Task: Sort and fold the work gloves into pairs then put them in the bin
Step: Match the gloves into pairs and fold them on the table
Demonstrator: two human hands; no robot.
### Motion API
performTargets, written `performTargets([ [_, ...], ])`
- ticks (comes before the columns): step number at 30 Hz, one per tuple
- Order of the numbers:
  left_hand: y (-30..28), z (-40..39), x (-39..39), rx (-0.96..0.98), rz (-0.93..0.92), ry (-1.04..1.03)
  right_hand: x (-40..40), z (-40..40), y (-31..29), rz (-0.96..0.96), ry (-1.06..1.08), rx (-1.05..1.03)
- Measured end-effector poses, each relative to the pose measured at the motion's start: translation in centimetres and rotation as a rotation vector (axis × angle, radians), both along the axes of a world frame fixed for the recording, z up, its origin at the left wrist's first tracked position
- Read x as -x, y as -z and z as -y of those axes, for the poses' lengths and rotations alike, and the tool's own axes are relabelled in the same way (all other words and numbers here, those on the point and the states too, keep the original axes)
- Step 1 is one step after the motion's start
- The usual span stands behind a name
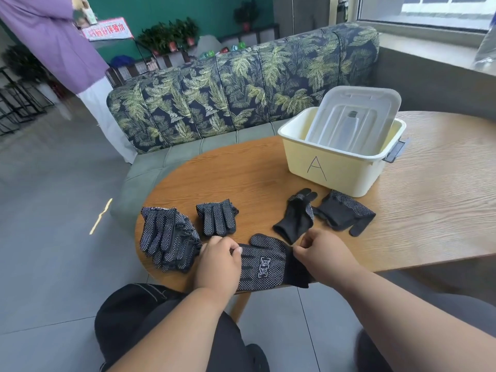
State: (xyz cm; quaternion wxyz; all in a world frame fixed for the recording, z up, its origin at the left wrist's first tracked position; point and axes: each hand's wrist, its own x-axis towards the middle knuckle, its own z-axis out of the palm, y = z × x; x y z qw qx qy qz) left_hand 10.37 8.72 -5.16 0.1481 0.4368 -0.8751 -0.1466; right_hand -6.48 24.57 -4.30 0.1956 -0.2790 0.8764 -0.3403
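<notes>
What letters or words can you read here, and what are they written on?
"A": drawn in black on the front wall of the pale yellow bin.
White boxed logo on the dotted glove held by the left hand and right hand: too blurred to read.
Red and white sign in the background: printed characters, too blurred to read.
</notes>
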Motion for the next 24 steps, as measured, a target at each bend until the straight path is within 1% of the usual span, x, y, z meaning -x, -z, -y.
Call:
performTargets([
  [5, -0.5, 1.0, 0.9, 0.021, -0.061, 0.016, 0.0, -0.1, -0.1, 0.014, -0.017, -0.007],
  [11, -0.3, 0.6, 1.0, 0.029, -0.006, 0.058, 0.1, -0.3, -0.3, 0.046, -0.023, -0.006],
  [16, -0.7, -0.3, 0.3, 0.148, -0.028, 0.133, 0.1, -0.6, -0.6, 0.074, -0.054, 0.002],
  [18, -0.8, -1.0, 0.2, 0.157, -0.022, 0.200, 0.1, -0.7, -0.6, 0.098, -0.084, 0.005],
  [20, -0.6, -1.6, 0.1, 0.085, 0.026, 0.297, -0.1, -0.7, -0.5, 0.102, -0.135, -0.014],
  [21, -0.3, -1.9, 0.0, 0.038, 0.081, 0.349, -0.2, -0.7, -0.4, 0.084, -0.165, -0.030],
  [23, 0.4, -2.2, -0.2, -0.017, 0.260, 0.422, -0.2, -0.7, -0.3, 0.039, -0.216, -0.053],
  [24, 0.7, -2.2, -0.4, -0.013, 0.343, 0.447, -0.2, -0.8, -0.2, 0.029, -0.230, -0.056],
])
